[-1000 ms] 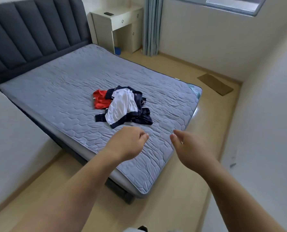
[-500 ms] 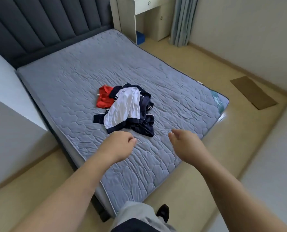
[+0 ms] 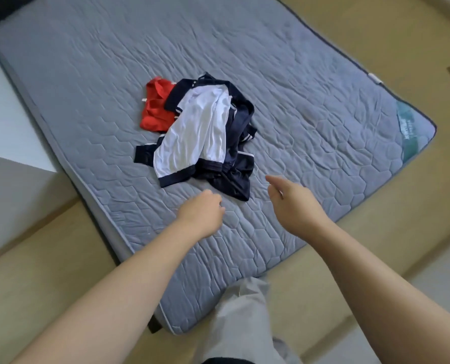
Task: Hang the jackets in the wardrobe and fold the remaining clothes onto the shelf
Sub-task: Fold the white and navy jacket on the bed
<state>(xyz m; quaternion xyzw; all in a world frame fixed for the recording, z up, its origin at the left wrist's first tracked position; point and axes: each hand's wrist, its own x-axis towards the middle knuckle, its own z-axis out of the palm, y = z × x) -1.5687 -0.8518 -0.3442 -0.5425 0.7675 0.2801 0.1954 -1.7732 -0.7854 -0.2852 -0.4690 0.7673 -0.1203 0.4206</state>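
Fingers of the left hand (image 3: 201, 212) curl in and hold nothing. The right hand (image 3: 293, 203) is loose, half open and empty. Both bare arms reach over the bed's (image 3: 323, 88) near edge. Mid-bed lie one white-and-blue jacket (image 3: 195, 130), one red piece (image 3: 155, 106) and one dark blue piece (image 3: 234, 179).

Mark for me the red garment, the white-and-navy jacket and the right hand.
red garment (image 3: 154, 111): head view, on its crumpled red middle.
white-and-navy jacket (image 3: 195, 132): head view, on the white panel.
right hand (image 3: 294, 206): head view, on the back of the hand.
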